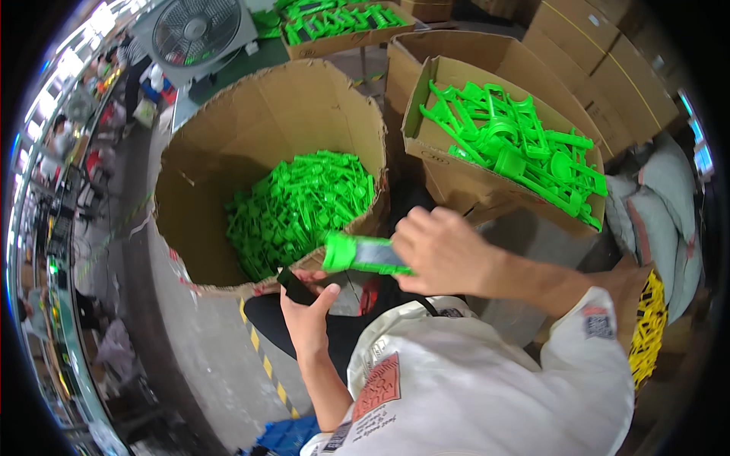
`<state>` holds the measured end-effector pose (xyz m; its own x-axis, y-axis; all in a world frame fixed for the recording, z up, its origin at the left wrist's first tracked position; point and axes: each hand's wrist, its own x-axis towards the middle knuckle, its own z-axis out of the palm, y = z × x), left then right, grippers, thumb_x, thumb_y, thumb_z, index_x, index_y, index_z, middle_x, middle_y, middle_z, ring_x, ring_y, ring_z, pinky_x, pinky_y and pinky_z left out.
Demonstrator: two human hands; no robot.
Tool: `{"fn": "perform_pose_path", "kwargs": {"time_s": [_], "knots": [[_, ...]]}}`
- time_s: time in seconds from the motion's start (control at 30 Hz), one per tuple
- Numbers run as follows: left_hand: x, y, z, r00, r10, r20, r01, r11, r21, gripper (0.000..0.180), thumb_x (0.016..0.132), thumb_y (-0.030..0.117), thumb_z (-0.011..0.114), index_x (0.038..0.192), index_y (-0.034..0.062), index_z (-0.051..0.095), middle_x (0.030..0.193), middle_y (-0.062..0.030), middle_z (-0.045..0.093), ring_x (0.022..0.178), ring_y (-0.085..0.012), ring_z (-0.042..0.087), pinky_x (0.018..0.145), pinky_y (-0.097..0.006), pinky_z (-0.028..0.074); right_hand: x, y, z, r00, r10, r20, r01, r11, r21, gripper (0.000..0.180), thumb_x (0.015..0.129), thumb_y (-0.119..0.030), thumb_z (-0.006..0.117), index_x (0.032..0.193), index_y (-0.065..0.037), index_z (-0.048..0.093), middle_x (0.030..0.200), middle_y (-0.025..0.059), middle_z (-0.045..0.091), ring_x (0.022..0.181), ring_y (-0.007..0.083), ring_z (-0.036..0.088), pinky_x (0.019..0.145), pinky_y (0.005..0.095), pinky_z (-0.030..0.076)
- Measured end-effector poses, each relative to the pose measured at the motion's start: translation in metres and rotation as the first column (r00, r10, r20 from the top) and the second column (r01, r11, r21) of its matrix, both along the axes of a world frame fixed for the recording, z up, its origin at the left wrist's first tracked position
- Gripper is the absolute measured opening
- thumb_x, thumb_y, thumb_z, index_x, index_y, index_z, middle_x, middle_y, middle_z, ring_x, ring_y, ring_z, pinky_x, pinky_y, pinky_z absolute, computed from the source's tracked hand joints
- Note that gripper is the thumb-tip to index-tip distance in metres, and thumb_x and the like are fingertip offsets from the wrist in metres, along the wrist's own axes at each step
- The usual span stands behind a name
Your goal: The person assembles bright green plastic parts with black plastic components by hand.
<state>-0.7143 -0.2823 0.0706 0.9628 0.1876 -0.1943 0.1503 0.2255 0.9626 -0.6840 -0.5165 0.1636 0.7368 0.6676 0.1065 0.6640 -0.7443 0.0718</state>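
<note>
My right hand (441, 251) grips a bright green plastic part (357, 254) with a grey reflective face, held level in front of my chest. Just below and to the left, my left hand (308, 311) holds a small black object (295, 287) between thumb and fingers. Both hands hover at the near rim of a big round cardboard bin (198, 175) heaped with small green plastic parts (300, 209). The two hands are close together but I cannot tell whether their objects touch.
A tilted cardboard box (426, 114) of larger green plastic frames (517, 144) stands at the right. Another box of green parts (342, 23) and a grey fan (198, 30) are behind. Sacks (661, 197) and yellow parts (650, 327) lie right. Yellow floor tape (266, 365) runs below.
</note>
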Motion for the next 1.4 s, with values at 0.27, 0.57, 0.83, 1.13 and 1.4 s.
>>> {"fn": "perform_pose_path", "kwargs": {"time_s": [0.27, 0.57, 0.83, 1.13, 1.4], "knots": [[0.031, 0.026, -0.002, 0.995, 0.097, -0.003, -0.096, 0.978, -0.187, 0.014, 0.088, 0.007, 0.066, 0.095, 0.0026, 0.055, 0.082, -0.0075, 0.061, 0.057, -0.0102, 0.048, 0.053, -0.025, 0.037, 0.196, -0.049, 0.111, 0.802, -0.596, -0.043, 0.597, 0.797, 0.089, 0.054, 0.069, -0.049, 0.068, 0.089, 0.001, 0.07, 0.088, 0.0238, 0.069, 0.084, 0.0382, 0.068, 0.077, 0.0467, 0.055], [0.041, 0.04, 0.001, 0.936, 0.339, -0.091, -0.347, 0.933, -0.095, 0.011, 0.094, 0.012, 0.059, 0.095, 0.003, 0.053, 0.076, -0.0101, 0.062, 0.056, -0.0125, 0.049, 0.049, -0.025, 0.036, 0.475, -0.075, 0.114, 0.675, -0.72, 0.16, 0.65, 0.683, 0.332, 0.055, 0.074, -0.054, 0.067, 0.091, -0.002, 0.072, 0.093, 0.0187, 0.071, 0.089, 0.0341, 0.069, 0.08, 0.0445, 0.054], [0.049, 0.031, 0.009, 0.977, 0.189, -0.095, -0.212, 0.867, -0.452, 0.035, 0.079, 0.002, 0.054, 0.113, -0.0018, 0.053, 0.095, -0.0122, 0.056, 0.082, -0.0188, 0.053, 0.069, -0.031, 0.045, 0.407, -0.091, 0.134, 0.685, -0.677, 0.267, 0.603, 0.734, 0.312, 0.05, 0.083, -0.043, 0.059, 0.093, 0.004, 0.07, 0.095, 0.0256, 0.069, 0.093, 0.0397, 0.067, 0.082, 0.0471, 0.052], [0.037, -0.015, 0.002, 0.993, -0.103, -0.061, 0.07, 0.912, -0.404, 0.043, 0.088, -0.007, 0.051, 0.13, -0.0124, 0.045, 0.128, -0.0265, 0.054, 0.121, -0.0362, 0.055, 0.108, -0.048, 0.043, 0.204, -0.132, 0.108, 0.8, -0.579, -0.16, 0.546, 0.812, -0.207, 0.042, 0.08, -0.046, 0.068, 0.083, -0.004, 0.07, 0.079, 0.0131, 0.07, 0.079, 0.0301, 0.068, 0.074, 0.0432, 0.052], [0.008, -0.021, 0.007, 0.995, 0.055, -0.088, -0.077, 0.959, -0.273, 0.021, 0.085, -0.004, 0.066, 0.105, -0.0049, 0.062, 0.096, -0.0135, 0.066, 0.09, -0.0274, 0.068, 0.073, -0.041, 0.061, 0.117, -0.17, 0.081, 0.814, -0.503, -0.291, 0.48, 0.864, -0.154, 0.044, 0.076, -0.046, 0.072, 0.096, -0.007, 0.067, 0.088, 0.0135, 0.069, 0.086, 0.032, 0.065, 0.076, 0.0443, 0.05]]}}
